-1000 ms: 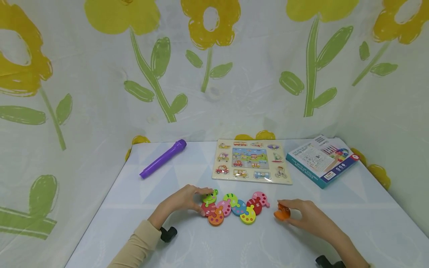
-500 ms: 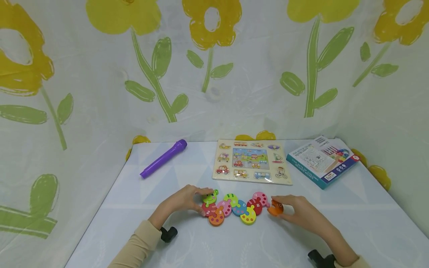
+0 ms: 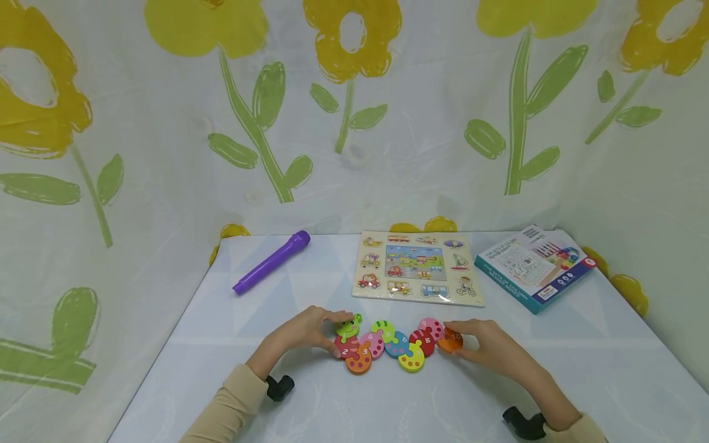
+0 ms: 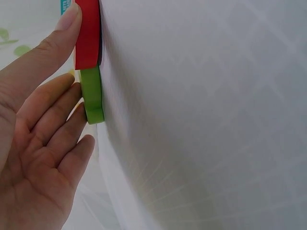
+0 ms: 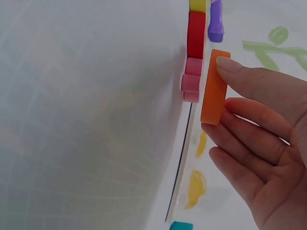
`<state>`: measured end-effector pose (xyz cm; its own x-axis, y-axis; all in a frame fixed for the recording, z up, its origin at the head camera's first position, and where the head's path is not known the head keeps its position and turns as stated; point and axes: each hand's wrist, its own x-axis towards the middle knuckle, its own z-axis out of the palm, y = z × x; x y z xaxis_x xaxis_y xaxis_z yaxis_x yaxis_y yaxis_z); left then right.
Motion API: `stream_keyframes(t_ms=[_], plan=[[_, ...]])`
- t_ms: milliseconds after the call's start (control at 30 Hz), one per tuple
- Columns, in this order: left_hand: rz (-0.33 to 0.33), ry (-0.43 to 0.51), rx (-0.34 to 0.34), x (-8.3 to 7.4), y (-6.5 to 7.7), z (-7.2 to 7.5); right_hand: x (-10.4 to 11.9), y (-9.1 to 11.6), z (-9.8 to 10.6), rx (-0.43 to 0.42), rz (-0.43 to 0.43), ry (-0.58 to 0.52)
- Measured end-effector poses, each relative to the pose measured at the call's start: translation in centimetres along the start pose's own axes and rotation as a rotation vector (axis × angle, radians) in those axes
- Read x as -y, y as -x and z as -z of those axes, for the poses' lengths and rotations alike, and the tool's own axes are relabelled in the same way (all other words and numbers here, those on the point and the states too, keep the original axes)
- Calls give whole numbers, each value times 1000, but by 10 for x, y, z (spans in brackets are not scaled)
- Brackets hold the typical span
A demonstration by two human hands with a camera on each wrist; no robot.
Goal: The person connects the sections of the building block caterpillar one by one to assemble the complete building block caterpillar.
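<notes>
A caterpillar number puzzle (image 3: 396, 344) of several round interlocking pieces lies on the table in the head view, a green smiling head (image 3: 348, 331) at its left end. My left hand (image 3: 303, 329) holds that end, thumb against the red piece (image 4: 88, 36) and fingers at the green head (image 4: 92, 96). Between thumb and fingertips my right hand (image 3: 490, 344) pinches an orange puzzle piece (image 3: 450, 340) marked 10, beside the pink piece (image 3: 431, 329) at the right end. In the right wrist view the orange piece (image 5: 216, 88) sits slightly higher off the table than the pink one (image 5: 192, 79).
A purple toy microphone (image 3: 271, 263) lies at the back left. Behind the caterpillar is a vehicle picture board (image 3: 418, 267), with a flat teal-edged box (image 3: 534, 267) to its right. Flower-patterned fabric (image 3: 421, 135) rises along the table's back edge.
My right hand has moved left with the orange piece, turning it flatter, so that it comes up against the pink end piece. The left hand has stayed in place on the head end.
</notes>
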<state>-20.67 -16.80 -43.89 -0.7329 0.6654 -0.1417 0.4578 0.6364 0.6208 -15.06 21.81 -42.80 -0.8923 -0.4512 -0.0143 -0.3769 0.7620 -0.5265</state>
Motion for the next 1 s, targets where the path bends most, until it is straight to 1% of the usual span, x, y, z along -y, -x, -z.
stream_keyframes(t_ms=[100, 333, 567, 767, 867, 1000], plan=[[-2, -3, -4, 1, 0, -1, -1, -2, -2, 9, -14, 3], [-37, 2, -9, 3, 0, -2, -2, -4, -2, 4, -17, 4], [-30, -3, -4, 2, 0, -1, -2, -4, -3, 19, -29, -17], [-26, -4, -3, 0, 1, 0, 0, -7, -7, 34, 16, 27], [-27, -4, -2, -1, 1, 0, 0, -9, -8, 36, 17, 42], [-22, -8, -2, -1, 1, 0, -1, -10, -8, 35, 14, 33]])
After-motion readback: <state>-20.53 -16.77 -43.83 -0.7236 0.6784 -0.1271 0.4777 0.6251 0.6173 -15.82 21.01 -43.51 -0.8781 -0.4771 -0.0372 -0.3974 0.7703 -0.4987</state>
